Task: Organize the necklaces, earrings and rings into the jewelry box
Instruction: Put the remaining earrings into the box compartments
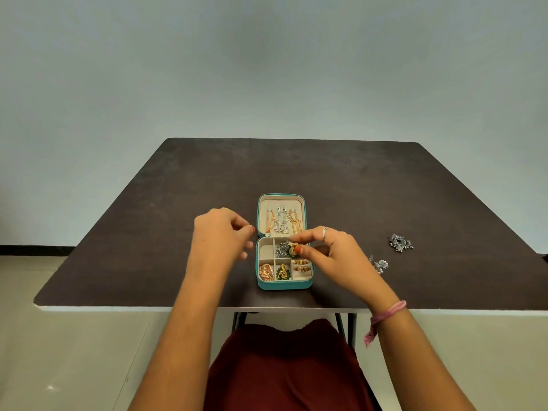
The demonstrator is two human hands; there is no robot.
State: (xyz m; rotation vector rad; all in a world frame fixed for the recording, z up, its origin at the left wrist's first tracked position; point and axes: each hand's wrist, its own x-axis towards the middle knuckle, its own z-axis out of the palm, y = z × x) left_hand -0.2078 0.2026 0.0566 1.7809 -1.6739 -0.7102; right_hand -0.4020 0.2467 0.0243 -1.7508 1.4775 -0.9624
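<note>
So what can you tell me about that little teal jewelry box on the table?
The jewelry box is small, teal outside and cream-lined, lying open flat on the dark table. Its lid holds three hanging necklaces; its base is divided into compartments with gold and silver pieces. The right hand pinches a gold and green earring over it.

text: none legible | labels: none | numbers: none | signs: none

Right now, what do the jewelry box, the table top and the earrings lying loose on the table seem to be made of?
Jewelry box: teal outer shell, probably faux leather, with a matte cream lining that looks like velvet. Table top: dark brown matte board with faint wood grain and a pale edge, likely laminate. Loose earrings: dull grey metal, silver-toned and darkened, perhaps oxidised; too small to be sure.
</note>
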